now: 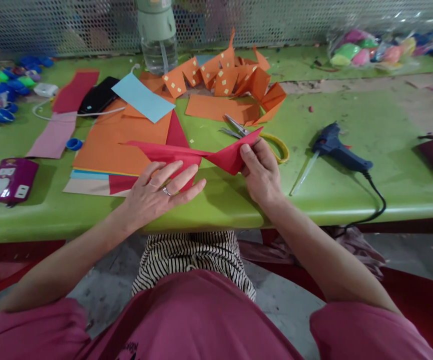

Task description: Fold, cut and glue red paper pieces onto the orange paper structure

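A folded piece of red paper (228, 156), narrow at its middle, stretches between my hands above the front of the table. My right hand (262, 172) pinches its right end between thumb and fingers. Over the left part of the paper, my left hand (159, 189) lies with fingers stretched and apart, a ring on one finger. Just behind my right hand are scissors with yellow handles (284, 150), their blades partly open. Beside my left hand lies a stack of coloured sheets, with an orange sheet (114, 145) on top and a light blue piece (143, 97) over it.
A blue glue gun (342, 150) lies at right, its cord running over the front edge. Behind the scissors stands a folded orange paper chain (226, 75), near a water bottle (158, 45). Purple packets (9, 181) and bagged colourful pieces (366, 50) lie towards the sides.
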### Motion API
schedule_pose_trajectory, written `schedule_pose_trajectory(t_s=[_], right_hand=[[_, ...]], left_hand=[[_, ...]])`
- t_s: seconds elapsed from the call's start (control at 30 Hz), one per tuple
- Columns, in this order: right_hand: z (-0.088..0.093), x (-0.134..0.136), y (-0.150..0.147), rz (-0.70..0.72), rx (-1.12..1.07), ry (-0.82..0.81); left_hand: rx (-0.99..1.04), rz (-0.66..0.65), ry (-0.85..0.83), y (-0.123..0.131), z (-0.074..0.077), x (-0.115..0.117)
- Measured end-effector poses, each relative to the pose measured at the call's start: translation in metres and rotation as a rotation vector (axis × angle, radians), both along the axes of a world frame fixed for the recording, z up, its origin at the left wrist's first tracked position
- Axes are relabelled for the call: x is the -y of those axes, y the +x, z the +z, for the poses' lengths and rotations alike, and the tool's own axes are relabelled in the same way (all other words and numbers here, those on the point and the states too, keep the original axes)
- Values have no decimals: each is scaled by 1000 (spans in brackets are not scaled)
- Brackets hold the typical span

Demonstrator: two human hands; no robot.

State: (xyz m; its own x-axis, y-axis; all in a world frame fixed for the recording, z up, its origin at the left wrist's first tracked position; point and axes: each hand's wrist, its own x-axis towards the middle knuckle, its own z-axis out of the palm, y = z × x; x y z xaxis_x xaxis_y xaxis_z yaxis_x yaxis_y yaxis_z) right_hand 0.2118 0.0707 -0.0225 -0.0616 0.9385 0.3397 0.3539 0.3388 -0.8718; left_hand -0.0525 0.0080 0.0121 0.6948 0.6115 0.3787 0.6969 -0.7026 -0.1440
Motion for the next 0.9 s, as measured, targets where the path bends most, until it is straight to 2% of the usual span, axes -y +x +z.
schedule_pose_trajectory(t_s=[0.1,0.23,0.37,0.5,0.6,0.7,0.8,0.9], right_hand=[[2,0,1,-47,-57,-38],[8,2,0,-35,-88,-60],[16,10,-3,113,-37,-47],[25,16,-2,306,208,14],[28,14,-2,473,336,70],[29,10,-6,563,422,129],[27,8,-10,524,443,123],[24,10,-14,397,398,24]], left_hand=[[-26,6,-14,-1,5,-3],[36,45,-167,0,10,-4],[126,35,-192,5,5,2],[76,28,-105,15,-2,10],[155,136,-200,21,-2,13],[229,295,-357,23,1,10],[311,450,-464,25,4,3],[434,521,-540,28,4,-7]])
